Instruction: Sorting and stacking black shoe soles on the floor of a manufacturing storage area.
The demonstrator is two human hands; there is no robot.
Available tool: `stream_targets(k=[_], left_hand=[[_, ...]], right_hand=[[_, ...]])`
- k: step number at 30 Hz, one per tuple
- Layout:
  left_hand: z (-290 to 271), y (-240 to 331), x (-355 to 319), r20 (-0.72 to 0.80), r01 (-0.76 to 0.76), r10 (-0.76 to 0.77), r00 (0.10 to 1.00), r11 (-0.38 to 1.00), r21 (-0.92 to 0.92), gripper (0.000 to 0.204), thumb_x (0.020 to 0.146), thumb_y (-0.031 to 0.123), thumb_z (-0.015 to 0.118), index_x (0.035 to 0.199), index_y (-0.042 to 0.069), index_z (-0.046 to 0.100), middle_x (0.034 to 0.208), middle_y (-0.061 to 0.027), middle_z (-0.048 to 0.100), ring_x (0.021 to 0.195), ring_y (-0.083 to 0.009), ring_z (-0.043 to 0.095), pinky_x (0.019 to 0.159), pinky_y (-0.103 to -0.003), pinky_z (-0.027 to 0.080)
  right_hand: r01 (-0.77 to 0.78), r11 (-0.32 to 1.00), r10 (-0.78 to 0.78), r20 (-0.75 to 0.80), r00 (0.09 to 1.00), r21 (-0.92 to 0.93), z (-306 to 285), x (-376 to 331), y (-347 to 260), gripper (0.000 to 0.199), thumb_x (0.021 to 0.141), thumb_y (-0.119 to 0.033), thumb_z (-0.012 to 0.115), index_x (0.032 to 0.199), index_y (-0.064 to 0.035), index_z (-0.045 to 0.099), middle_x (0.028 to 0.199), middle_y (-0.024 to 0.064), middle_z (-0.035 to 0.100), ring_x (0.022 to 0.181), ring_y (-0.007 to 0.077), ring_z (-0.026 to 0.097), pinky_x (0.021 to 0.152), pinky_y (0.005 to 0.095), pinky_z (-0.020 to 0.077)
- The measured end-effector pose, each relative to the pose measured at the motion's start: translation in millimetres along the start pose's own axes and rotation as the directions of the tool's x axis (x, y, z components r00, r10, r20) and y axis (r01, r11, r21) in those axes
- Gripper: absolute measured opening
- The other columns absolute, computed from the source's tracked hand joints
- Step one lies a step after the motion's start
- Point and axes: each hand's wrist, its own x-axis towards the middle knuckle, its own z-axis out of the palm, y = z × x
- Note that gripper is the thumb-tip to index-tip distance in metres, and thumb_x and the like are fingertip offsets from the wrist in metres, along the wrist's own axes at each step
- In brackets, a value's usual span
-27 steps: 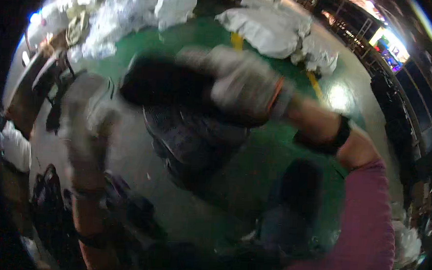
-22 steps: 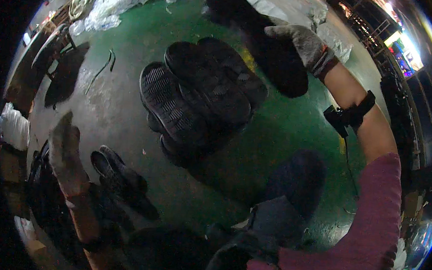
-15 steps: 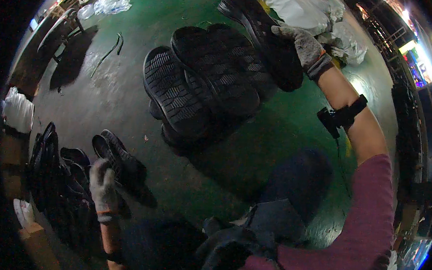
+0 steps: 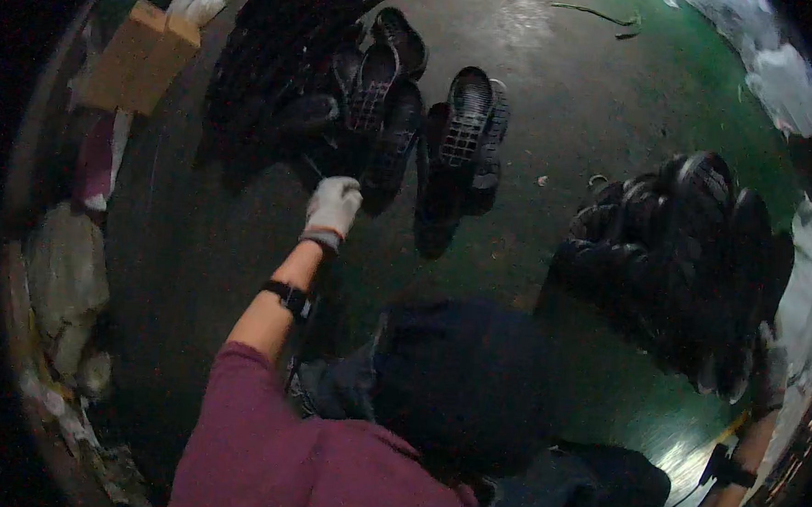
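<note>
1. The grey-green floor (image 4: 507, 250) is the largest thing; the view has turned left over it, so the sole pile (image 4: 692, 232), earlier near the middle, is now at the right.
2. A black footwear heap (image 4: 287, 73) lies well to the left of the sole pile.
3. The person's dark trousers (image 4: 464, 376) stand out in front of the sole pile, to its left.
4. A white sack (image 4: 803, 293) is just right of the sole pile.
5. A cardboard box (image 4: 150, 61) is far left of the sole pile, past the heap.
6. A sole pair (image 4: 463, 133) lies between the heap and the sole pile.
7. The left hand (image 4: 333, 208), gloved, left of the sole pile, has moved to the heap's near edge; its fingers are curled, but I cannot tell if they grip.
8. The right hand (image 4: 770, 353), earlier holding a sole, is dark beside the sole pile's right edge; I cannot tell its fingers' state.
</note>
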Motion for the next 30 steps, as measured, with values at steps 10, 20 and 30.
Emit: stream_targets(k=[10, 20, 30], left_hand=[[-45, -124, 140, -0.535, 0.427, -0.336, 0.775, 0.903, 0.052, 0.046, 0.092, 0.018, 0.054, 0.138, 0.015, 0.059, 0.147, -0.0090, 0.054, 0.133, -0.0316, 0.053, 0.112, -0.042, 0.042], [-81, -162, 226, -0.161, 0.148, -0.022, 0.987, 0.530, 0.835, 0.064, 0.093, 0.014, 0.058, 0.154, 0.019, 0.037, 0.148, -0.0069, 0.048, 0.139, -0.0259, 0.045, 0.110, -0.045, 0.042], [-120, -132, 217, -0.094, 0.184, -0.160, 0.983, 0.797, 0.575, 0.055, 0.085, 0.016, 0.061, 0.139, 0.020, 0.056, 0.134, -0.0166, 0.064, 0.124, -0.0369, 0.060, 0.105, -0.048, 0.048]], right_hand=[[-0.203, 0.812, -0.088, -0.460, 0.884, -0.547, -45, 42, -92, 0.061, 0.098, -0.017, 0.064, 0.152, -0.0038, 0.042, 0.151, 0.0164, 0.049, 0.137, 0.0342, 0.048, 0.114, 0.0425, 0.0378], [0.436, 0.898, -0.419, 0.190, 0.888, -0.057, 130, 30, -436, 0.039, 0.082, -0.009, 0.065, 0.121, -0.0105, 0.065, 0.086, 0.0082, 0.070, 0.074, 0.0339, 0.064, 0.066, 0.0444, 0.0512], [0.655, 0.756, -0.506, 0.633, 0.586, -0.003, 321, 101, -475, 0.053, 0.083, -0.016, 0.072, 0.135, -0.0207, 0.058, 0.108, 0.0111, 0.067, 0.096, 0.0348, 0.068, 0.083, 0.0448, 0.0561]])
